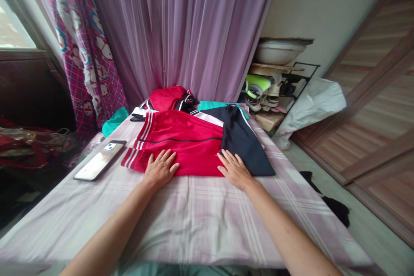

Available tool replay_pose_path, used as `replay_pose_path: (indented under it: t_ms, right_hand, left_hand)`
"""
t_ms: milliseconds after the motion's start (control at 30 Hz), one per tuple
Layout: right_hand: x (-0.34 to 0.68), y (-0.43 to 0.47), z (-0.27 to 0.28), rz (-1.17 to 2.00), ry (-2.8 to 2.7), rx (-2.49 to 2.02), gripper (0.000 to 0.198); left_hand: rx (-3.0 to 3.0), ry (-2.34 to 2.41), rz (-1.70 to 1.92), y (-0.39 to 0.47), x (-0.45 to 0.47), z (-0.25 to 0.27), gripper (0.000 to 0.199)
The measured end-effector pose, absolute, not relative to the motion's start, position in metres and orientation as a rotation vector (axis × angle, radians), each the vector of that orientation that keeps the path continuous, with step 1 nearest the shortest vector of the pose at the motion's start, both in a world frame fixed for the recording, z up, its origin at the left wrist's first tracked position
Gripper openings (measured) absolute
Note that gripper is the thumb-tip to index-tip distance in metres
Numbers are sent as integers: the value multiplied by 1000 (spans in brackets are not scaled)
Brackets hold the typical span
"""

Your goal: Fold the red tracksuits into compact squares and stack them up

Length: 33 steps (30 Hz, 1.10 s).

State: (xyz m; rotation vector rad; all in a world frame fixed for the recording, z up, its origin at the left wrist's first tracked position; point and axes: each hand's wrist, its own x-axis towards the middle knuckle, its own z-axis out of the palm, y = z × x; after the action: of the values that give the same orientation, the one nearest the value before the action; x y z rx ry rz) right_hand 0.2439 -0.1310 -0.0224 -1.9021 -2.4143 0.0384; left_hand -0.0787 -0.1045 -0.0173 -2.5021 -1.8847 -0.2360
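A red and navy track jacket lies folded flat on the table, with white-striped ribbing at its left end and a thin dark line across the red. My left hand rests on the red cloth near the front fold, fingers spread. My right hand lies flat where the red meets the navy part, its fingers apart. Neither hand grips the cloth. Behind the jacket is a bunched red garment with black and white trim. Teal cloth shows beyond the navy part.
A phone lies on the checked tablecloth at left. A teal cloth hangs at the left edge. Purple curtains close off the back. On the right stand a shoe rack and a white sack.
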Motion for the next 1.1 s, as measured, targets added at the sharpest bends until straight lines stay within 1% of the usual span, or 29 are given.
replay_pose_path:
  t_ms: [133, 267, 367, 467, 667, 900, 1100]
  right_hand:
    - [310, -140, -32, -25, -2241, -2138, 57]
    - [337, -143, -41, -85, -2137, -2249, 56]
    - [337, -142, -42, -85, -2139, -2238, 56]
    - [336, -140, -44, -97, -2143, -2225, 57]
    - [342, -136, -54, -147, -2103, -2202, 55]
    - [341, -137, -55, -166, -2078, -2187, 53]
    - [348, -137, -59, -284, -2025, -2057, 49]
  left_hand:
    - [-2508, -1807, -352, -100, -107, -25, 51]
    - [-2453, -1728, -470, -103, -141, -32, 46]
    - [-2395, -1750, -525, -106, -163, -37, 45]
    - [-2389, -1776, -592, -106, -175, -41, 48]
    - [-2383, -1818, -599, -103, -171, -42, 51]
    - [-2407, -1708, -693, -109, -168, -43, 49]
    - [-2485, -1633, -752, -110, -168, -44, 43]
